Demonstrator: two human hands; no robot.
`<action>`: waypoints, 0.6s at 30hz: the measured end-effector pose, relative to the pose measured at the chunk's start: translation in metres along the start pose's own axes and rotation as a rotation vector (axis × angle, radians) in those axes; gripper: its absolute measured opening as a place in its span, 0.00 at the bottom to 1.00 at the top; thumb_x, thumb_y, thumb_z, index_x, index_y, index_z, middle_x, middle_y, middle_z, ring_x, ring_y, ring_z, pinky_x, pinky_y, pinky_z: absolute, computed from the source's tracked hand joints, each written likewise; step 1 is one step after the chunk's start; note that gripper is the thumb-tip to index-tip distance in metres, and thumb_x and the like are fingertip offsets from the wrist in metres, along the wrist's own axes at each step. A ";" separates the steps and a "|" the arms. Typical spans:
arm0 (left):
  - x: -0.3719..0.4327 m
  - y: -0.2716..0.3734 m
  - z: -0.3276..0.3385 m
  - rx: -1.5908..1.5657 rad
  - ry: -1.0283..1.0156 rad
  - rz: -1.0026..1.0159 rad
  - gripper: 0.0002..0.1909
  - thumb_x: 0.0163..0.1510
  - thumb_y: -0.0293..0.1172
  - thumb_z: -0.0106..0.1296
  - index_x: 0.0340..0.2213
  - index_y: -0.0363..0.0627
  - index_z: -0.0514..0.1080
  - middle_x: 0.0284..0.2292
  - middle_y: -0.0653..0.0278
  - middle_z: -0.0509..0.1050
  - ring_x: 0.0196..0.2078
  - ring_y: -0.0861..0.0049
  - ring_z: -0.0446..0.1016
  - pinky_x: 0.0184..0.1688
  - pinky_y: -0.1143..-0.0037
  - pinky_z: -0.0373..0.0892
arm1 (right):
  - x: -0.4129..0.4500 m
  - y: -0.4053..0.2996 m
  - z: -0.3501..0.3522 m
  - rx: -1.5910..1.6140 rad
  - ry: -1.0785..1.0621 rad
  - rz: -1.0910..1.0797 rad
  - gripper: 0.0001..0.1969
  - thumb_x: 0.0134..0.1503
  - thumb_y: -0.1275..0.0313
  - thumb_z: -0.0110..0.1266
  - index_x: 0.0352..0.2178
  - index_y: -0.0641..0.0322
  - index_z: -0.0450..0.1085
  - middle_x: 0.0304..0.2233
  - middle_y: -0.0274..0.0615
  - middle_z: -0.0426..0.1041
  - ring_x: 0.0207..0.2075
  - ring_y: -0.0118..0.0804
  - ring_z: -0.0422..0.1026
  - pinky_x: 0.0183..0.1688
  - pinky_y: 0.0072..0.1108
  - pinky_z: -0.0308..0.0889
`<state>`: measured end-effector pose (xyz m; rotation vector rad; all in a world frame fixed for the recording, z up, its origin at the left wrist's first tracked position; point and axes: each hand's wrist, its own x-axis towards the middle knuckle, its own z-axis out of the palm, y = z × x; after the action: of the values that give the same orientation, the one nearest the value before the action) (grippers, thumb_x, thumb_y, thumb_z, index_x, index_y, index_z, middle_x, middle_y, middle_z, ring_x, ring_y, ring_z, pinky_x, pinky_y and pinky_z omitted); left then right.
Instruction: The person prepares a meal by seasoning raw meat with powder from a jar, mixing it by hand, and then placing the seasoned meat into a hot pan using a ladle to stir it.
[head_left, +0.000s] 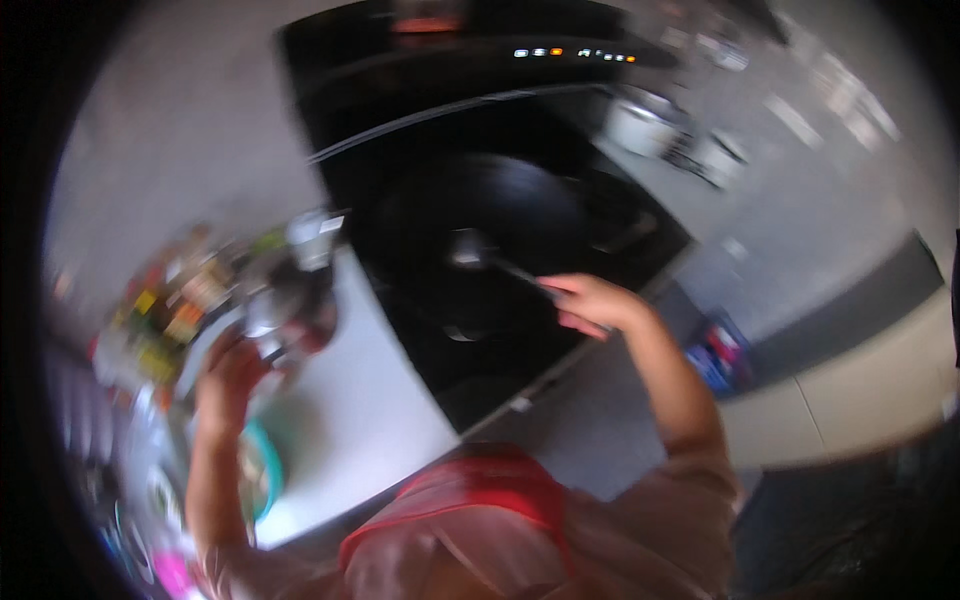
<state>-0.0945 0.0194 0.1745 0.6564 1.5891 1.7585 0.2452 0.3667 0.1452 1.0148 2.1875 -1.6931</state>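
My right hand (589, 304) grips the handle of a metal ladle (470, 251), whose bowl end is over a dark wok (517, 187) on the black cooktop (457, 390). At the left, my left hand (229, 371) is beside a dark, shiny container (307, 307) on the white counter (367, 375). Blur hides whether its fingers hold a small item there or only touch it. Below that hand, a turquoise-rimmed bowl (271, 469) with pale contents is partly covered by my left forearm.
Several blurred jars and packets (176, 307) crowd the counter at far left, near a whitish cup (313, 236). Right of the cooktop stand a white lidded pot (641, 124) and a smaller white container (721, 159). A blue and red packet (720, 352) lies lower right.
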 end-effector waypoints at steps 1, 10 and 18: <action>0.004 -0.012 -0.009 0.019 0.018 0.040 0.06 0.50 0.26 0.42 0.32 0.39 0.64 0.25 0.66 0.65 0.26 0.78 0.66 0.32 0.75 0.69 | 0.007 0.015 -0.007 -0.006 -0.011 -0.077 0.25 0.55 0.75 0.37 0.55 0.54 0.51 0.22 0.46 0.69 0.07 0.24 0.59 0.10 0.18 0.59; 0.032 -0.030 -0.011 0.272 -0.071 0.232 0.05 0.55 0.28 0.40 0.27 0.44 0.64 0.16 0.74 0.53 0.18 0.89 0.52 0.26 0.80 0.66 | 0.005 0.002 0.013 -0.268 0.228 0.076 0.33 0.42 0.83 0.35 0.55 0.62 0.50 0.23 0.51 0.70 0.15 0.36 0.68 0.14 0.25 0.65; 0.028 -0.018 0.001 -0.030 -0.009 0.057 0.02 0.50 0.26 0.45 0.28 0.43 0.67 0.18 0.73 0.62 0.19 0.87 0.61 0.26 0.78 0.70 | 0.008 -0.008 0.024 -0.084 0.331 -0.030 0.32 0.43 0.80 0.37 0.54 0.57 0.53 0.17 0.45 0.68 0.11 0.31 0.63 0.11 0.23 0.59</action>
<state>-0.1093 0.0418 0.1548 0.7006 1.5487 1.8145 0.2288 0.3469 0.1390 1.3268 2.4600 -1.5195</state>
